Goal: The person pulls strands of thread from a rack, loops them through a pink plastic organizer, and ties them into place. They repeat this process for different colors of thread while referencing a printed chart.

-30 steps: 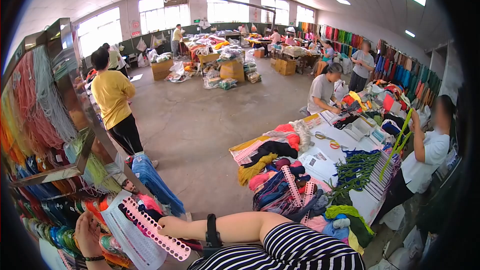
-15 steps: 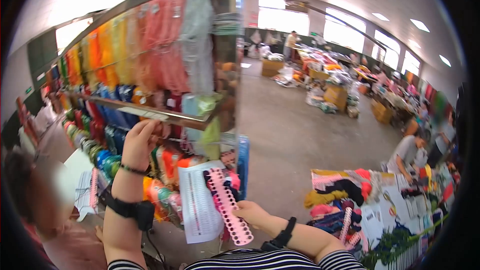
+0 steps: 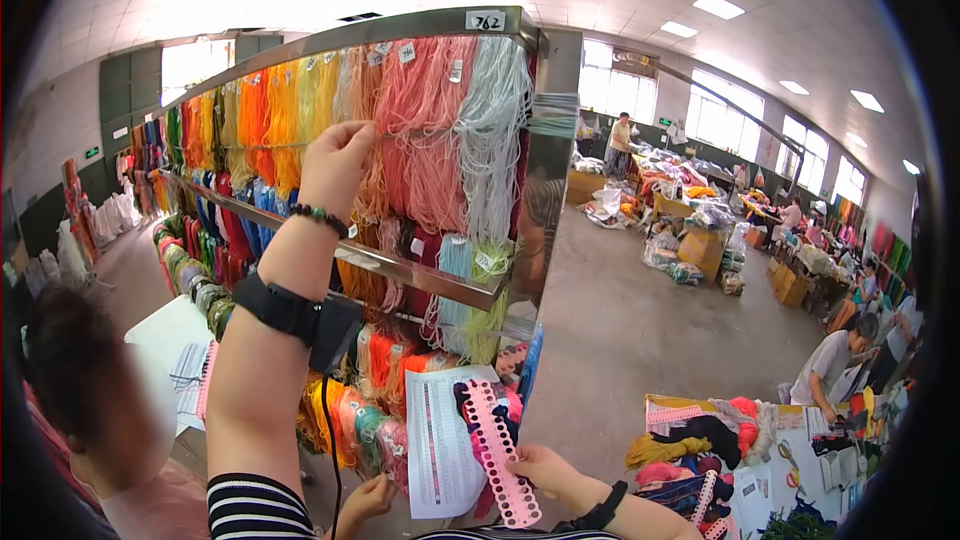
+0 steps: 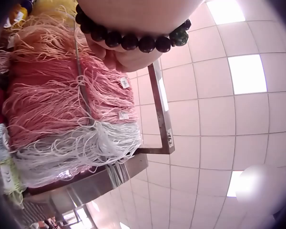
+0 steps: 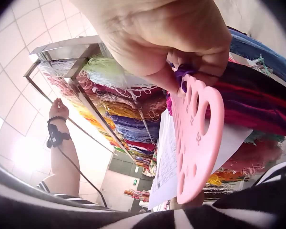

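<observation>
While the left hand [image 3: 335, 170] is raised before the rack [image 3: 555, 160], above its lower rail [image 3: 430, 280] and beside the coral hanks [image 3: 420, 170], its thumb and fingertips are drawn together; whether they pinch a strand, I cannot tell. The right hand [image 3: 545, 470] pinches the pink strip [image 3: 497, 440] by its right edge, below the middle, with purple thread [image 5: 183, 74] at the fingers. The strip lies below the rack's near end, in front of the right edge of a printed sheet [image 3: 435, 450]. Its long axis runs steeply, one rounded end low and toward the wearer, the other up toward the rack and slightly left. Concrete floor [image 3: 630, 320] opens between the rack's near upright and the near left corner of the table [image 3: 655, 402].
</observation>
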{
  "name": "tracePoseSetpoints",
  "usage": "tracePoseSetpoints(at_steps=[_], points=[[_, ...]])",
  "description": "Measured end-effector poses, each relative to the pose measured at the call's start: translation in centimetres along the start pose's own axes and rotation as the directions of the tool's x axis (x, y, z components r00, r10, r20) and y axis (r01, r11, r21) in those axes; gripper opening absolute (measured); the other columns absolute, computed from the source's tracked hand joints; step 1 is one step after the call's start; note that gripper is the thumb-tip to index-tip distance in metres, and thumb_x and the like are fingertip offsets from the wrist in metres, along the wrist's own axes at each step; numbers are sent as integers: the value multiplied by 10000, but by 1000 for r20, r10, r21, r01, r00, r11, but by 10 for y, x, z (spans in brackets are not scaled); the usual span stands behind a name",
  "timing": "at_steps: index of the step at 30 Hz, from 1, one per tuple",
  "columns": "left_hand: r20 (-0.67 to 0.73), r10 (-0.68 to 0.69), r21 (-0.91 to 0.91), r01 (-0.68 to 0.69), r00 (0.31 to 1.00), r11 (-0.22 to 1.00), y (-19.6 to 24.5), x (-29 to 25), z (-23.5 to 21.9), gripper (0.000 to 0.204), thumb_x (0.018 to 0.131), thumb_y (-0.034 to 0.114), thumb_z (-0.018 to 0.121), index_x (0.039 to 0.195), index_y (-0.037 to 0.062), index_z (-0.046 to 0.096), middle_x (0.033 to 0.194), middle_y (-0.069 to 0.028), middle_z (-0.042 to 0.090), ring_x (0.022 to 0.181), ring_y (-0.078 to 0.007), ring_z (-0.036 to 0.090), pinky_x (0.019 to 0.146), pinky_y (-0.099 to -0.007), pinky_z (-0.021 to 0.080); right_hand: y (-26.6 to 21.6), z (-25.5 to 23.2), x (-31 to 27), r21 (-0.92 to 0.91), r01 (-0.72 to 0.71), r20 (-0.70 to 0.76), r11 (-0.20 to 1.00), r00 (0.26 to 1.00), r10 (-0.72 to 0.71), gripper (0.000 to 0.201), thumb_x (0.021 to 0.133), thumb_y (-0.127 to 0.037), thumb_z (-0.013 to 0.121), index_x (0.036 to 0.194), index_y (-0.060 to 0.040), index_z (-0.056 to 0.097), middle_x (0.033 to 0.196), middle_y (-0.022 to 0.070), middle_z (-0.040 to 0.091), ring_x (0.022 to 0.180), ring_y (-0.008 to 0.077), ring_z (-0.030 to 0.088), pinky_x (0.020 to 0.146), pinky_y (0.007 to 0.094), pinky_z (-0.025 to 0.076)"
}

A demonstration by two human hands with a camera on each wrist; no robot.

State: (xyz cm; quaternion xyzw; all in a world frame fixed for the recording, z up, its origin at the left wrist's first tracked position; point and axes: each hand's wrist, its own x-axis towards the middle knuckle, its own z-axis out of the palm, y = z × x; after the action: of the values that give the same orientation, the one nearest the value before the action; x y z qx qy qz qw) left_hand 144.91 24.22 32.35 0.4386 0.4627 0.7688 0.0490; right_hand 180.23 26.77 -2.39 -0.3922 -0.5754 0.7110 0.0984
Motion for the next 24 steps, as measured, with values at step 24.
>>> tracePoseSetpoints(at_steps=[24], points=[[-17, 279, 424, -246, 960, 871, -7, 102, 50, 197, 838, 222, 649, 917, 46, 688, 776, -84, 666, 716, -182, 622, 665, -319, 485, -19, 13, -16, -11, -38, -25, 999, 999, 38, 206, 897, -149, 590, 1067, -33, 591, 801, -6, 638, 607, 47, 547, 521, 191, 418]])
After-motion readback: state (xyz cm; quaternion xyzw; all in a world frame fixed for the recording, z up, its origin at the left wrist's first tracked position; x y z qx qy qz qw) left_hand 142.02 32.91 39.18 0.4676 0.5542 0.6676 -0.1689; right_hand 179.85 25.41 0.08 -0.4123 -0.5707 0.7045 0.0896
